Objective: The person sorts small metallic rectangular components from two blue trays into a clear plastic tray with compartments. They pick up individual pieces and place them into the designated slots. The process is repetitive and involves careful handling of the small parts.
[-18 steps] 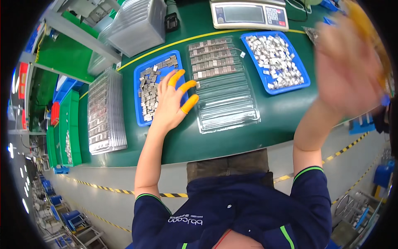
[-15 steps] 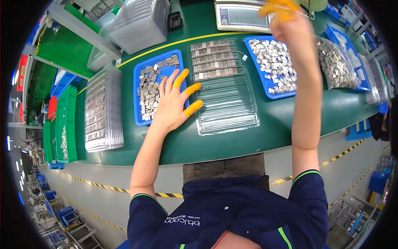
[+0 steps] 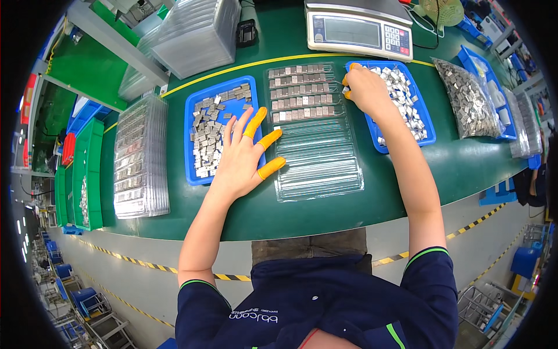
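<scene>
So we've got our left hand [image 3: 239, 156] lying flat and spread out, fingers released, nothing gripped, with the palm over the right edge of the left blue tray [image 3: 197, 104] full of small grey metal parts [image 3: 209, 131]. The orange finger cots [image 3: 271, 167] on it reach over onto the clear plastic blister tray [image 3: 317, 157] in the middle. That clear tray has its top rows filled with metal pieces and the lower rows bare.

Our right hand [image 3: 363, 87] is curled down in the right blue tray [image 3: 427, 125], fingers bunched on the loose silvery parts at its left edge, right beside the clear tray. We can't tell if it's actually got a piece pinched.

Behind sits a digital scale [image 3: 357, 26], a stack of clear trays [image 3: 197, 35] back left, another filled stack [image 3: 139, 157] far left, all on the green table [image 3: 465, 168]
</scene>
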Action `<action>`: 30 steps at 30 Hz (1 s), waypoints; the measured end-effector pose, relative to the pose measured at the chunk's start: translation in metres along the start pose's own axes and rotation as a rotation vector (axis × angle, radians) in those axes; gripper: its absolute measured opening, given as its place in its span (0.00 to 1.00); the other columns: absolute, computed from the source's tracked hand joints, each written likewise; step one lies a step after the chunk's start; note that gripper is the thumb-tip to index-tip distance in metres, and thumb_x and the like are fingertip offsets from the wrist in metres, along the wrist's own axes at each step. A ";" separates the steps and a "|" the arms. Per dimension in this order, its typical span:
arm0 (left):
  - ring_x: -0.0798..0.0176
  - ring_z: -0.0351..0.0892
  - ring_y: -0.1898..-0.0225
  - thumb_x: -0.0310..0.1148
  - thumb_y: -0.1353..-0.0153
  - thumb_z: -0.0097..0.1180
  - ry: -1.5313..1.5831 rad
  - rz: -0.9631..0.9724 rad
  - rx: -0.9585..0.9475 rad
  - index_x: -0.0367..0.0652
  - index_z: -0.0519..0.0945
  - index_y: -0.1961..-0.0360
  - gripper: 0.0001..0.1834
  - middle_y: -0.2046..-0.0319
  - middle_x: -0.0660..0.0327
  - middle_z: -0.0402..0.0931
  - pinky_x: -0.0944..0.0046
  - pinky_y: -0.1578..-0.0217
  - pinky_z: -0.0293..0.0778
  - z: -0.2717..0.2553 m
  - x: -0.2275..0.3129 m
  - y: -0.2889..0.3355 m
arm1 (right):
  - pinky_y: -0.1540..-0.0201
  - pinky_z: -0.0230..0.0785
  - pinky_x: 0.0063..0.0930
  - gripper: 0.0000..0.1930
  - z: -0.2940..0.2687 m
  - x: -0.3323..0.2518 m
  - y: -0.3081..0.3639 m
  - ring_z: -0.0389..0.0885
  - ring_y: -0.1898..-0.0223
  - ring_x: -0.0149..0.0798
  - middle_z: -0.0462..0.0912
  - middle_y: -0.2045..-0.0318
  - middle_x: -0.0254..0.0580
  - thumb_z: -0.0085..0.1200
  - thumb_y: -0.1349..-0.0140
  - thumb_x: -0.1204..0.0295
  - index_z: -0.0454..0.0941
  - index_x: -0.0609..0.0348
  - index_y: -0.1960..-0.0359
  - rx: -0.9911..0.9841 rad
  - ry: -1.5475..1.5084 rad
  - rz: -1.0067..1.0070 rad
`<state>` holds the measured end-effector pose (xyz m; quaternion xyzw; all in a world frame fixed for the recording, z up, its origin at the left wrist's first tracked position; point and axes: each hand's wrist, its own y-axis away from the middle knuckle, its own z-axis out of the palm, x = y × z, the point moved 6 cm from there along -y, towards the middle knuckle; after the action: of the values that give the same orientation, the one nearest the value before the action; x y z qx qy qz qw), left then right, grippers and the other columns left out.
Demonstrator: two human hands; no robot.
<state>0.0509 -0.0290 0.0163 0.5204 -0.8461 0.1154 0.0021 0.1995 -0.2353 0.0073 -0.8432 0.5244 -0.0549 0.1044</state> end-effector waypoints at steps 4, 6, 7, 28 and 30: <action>0.47 0.53 0.38 0.45 0.49 0.56 0.084 0.101 0.146 0.49 0.76 0.54 0.21 0.43 0.54 0.62 0.46 0.39 0.48 -0.018 0.012 0.002 | 0.61 0.73 0.39 0.03 -0.002 0.004 0.001 0.79 0.63 0.50 0.77 0.65 0.51 0.55 0.54 0.79 0.77 0.63 0.76 0.029 -0.041 0.019; 0.48 0.60 0.41 0.40 0.52 0.61 0.182 0.198 0.223 0.48 0.77 0.57 0.20 0.47 0.55 0.67 0.47 0.42 0.55 -0.023 0.021 0.007 | 0.61 0.71 0.37 0.06 -0.005 0.006 0.001 0.78 0.64 0.48 0.78 0.67 0.49 0.59 0.56 0.77 0.78 0.62 0.73 -0.009 -0.110 0.057; 0.49 0.67 0.47 0.36 0.57 0.63 0.267 0.251 0.239 0.46 0.77 0.59 0.20 0.52 0.57 0.71 0.50 0.47 0.64 -0.026 0.030 0.007 | 0.61 0.70 0.36 0.08 -0.007 0.005 0.000 0.78 0.64 0.48 0.78 0.68 0.48 0.60 0.56 0.75 0.79 0.62 0.72 -0.027 -0.147 0.071; 0.56 0.71 0.59 0.39 0.53 0.63 -0.061 -0.460 0.486 0.44 0.82 0.69 0.12 0.68 0.59 0.78 0.53 0.52 0.56 -0.022 -0.059 0.009 | 0.65 0.72 0.27 0.13 -0.065 0.034 -0.003 0.82 0.70 0.38 0.83 0.73 0.47 0.55 0.50 0.72 0.80 0.61 0.62 0.453 -0.852 0.316; 0.57 0.71 0.60 0.40 0.55 0.64 -0.125 -0.531 0.483 0.44 0.83 0.72 0.13 0.70 0.59 0.78 0.55 0.55 0.56 -0.021 -0.067 0.004 | 0.66 0.72 0.26 0.13 -0.069 0.031 -0.002 0.82 0.71 0.36 0.83 0.73 0.46 0.55 0.49 0.73 0.80 0.62 0.62 0.508 -0.886 0.269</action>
<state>0.0755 0.0360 0.0273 0.7137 -0.6282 0.2751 -0.1427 0.2014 -0.2703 0.0741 -0.6589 0.5038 0.1955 0.5232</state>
